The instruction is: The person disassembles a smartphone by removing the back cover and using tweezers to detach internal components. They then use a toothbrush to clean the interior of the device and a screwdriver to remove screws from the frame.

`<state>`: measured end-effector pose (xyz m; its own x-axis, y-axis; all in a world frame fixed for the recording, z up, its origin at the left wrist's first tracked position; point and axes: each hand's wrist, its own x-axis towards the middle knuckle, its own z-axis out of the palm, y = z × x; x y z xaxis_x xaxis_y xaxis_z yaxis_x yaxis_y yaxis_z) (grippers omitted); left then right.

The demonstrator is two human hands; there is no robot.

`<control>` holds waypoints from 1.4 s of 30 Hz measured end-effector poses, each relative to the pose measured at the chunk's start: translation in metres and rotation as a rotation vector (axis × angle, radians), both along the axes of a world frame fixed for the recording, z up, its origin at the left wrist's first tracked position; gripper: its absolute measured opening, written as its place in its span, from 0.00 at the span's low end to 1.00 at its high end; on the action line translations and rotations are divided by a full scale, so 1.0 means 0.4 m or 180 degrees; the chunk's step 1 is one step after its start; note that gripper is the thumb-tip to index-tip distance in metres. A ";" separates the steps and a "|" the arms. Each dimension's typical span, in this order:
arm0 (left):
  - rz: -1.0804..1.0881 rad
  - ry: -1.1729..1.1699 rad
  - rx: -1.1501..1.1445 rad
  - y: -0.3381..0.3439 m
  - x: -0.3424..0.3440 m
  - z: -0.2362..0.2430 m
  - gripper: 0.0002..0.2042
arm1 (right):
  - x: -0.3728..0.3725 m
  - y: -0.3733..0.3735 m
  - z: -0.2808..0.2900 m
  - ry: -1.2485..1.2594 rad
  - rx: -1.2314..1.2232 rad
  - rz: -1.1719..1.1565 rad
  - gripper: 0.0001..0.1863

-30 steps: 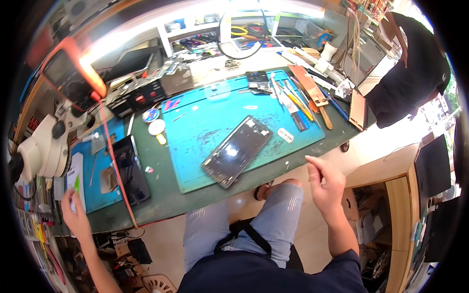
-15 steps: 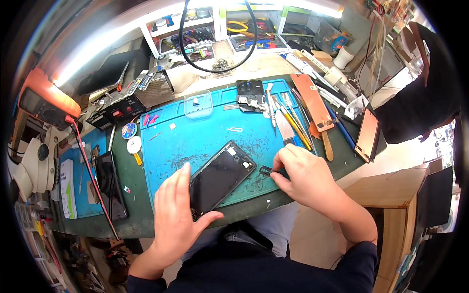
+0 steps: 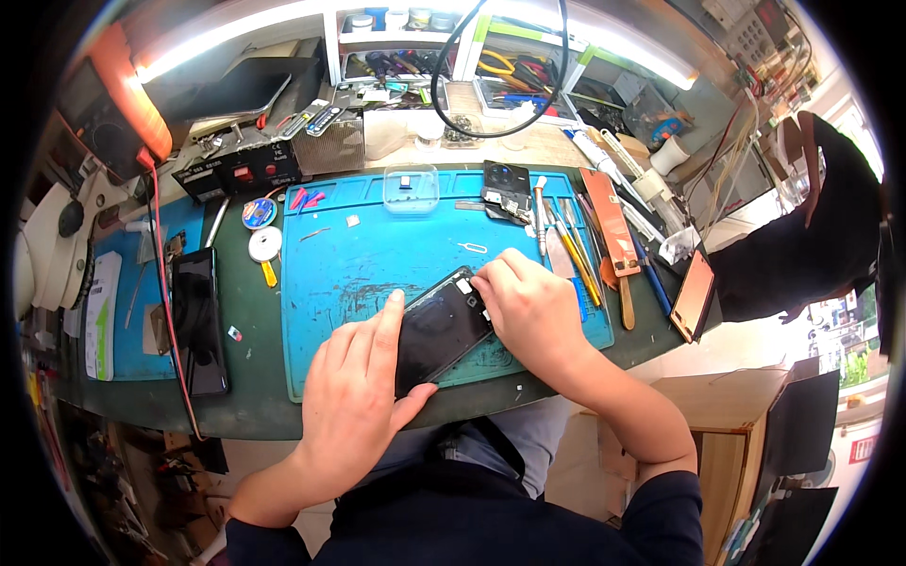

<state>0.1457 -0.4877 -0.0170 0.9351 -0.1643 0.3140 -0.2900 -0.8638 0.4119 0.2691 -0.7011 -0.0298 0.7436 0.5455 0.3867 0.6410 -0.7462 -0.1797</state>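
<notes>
A dark phone (image 3: pixel 439 330) lies at a slant on the blue silicone mat (image 3: pixel 349 259), with light patches near its upper end. My left hand (image 3: pixel 349 396) grips its left side and lower end, fingers along the edge and thumb near the bottom. My right hand (image 3: pixel 524 307) is closed in a pinch at the phone's upper right corner; what its fingertips hold is hidden. Above the phone are a SIM ejector pin (image 3: pixel 472 247), a clear box (image 3: pixel 411 189), dismantled phone parts (image 3: pixel 507 189) and several pens and tools (image 3: pixel 585 269).
A second phone (image 3: pixel 198 321) lies left, beside an orange multimeter (image 3: pixel 113 94) with a red lead and a microscope (image 3: pixel 47 236). Copper-coloured panels (image 3: pixel 609 217) lie right. Shelves of tools (image 3: pixel 510 71) stand behind. A person in black (image 3: pixel 802 236) is at the far right.
Both hands came from the bench edge onto the phone. My right hand, pinching a small dark piece half a second ago, has moved up and left to the phone's upper corner.
</notes>
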 end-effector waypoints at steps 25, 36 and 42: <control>-0.0383 0.0192 -0.0089 0.005 0.130 0.045 0.24 | -0.057 -0.152 0.127 0.0954 0.1011 0.0167 0.06; -0.2269 0.0467 -0.0580 0.023 0.433 -0.033 0.07 | -0.428 -0.641 0.074 0.0798 -0.0611 -0.2450 0.23; -0.2364 -0.0276 -0.0470 0.027 0.435 -0.067 0.05 | -0.376 -0.490 0.061 0.1196 0.1540 -0.1984 0.22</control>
